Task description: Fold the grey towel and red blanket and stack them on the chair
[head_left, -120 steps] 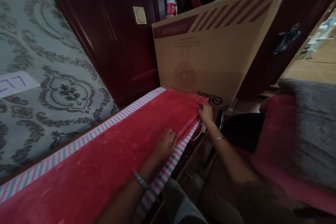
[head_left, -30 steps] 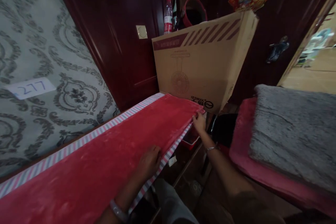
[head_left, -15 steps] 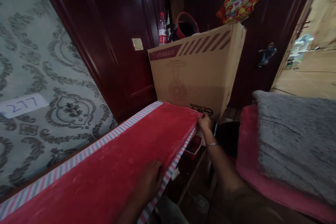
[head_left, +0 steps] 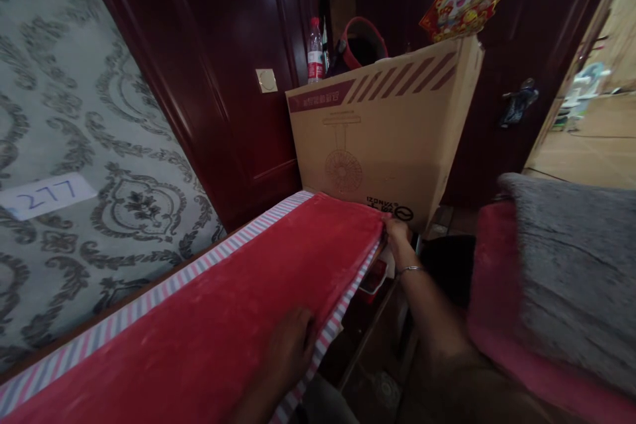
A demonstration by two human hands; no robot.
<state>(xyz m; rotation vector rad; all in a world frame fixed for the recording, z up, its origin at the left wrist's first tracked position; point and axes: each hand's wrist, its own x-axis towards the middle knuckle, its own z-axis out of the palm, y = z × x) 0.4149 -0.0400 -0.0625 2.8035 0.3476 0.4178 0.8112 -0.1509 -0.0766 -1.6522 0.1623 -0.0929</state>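
Observation:
A long red plush cushion (head_left: 238, 278) lies over a pink, grey and white striped cloth (head_left: 163, 298) on a narrow wooden bench. My right hand (head_left: 399, 233) is closed on the cushion's far right corner, fingertips pinching its edge close to the cardboard box. Nearer to me, my left hand (head_left: 293, 348) rests at the cushion's right-hand edge with its fingers curled over. Its fingertips are dark and partly hidden. Below that edge the striped cloth shows as a thin strip.
A large cardboard box (head_left: 387, 139) stands at the bench's far end, with a plastic bottle (head_left: 315, 56) behind it. At right lies a grey plush cover (head_left: 581, 271) on a pink cushion (head_left: 497, 291). Patterned wall (head_left: 134, 205) borders the left. A red container (head_left: 376, 278) sits below.
The view has shifted slightly, so most things appear a little further right. Both hands keep nearly the same places on the red cushion.

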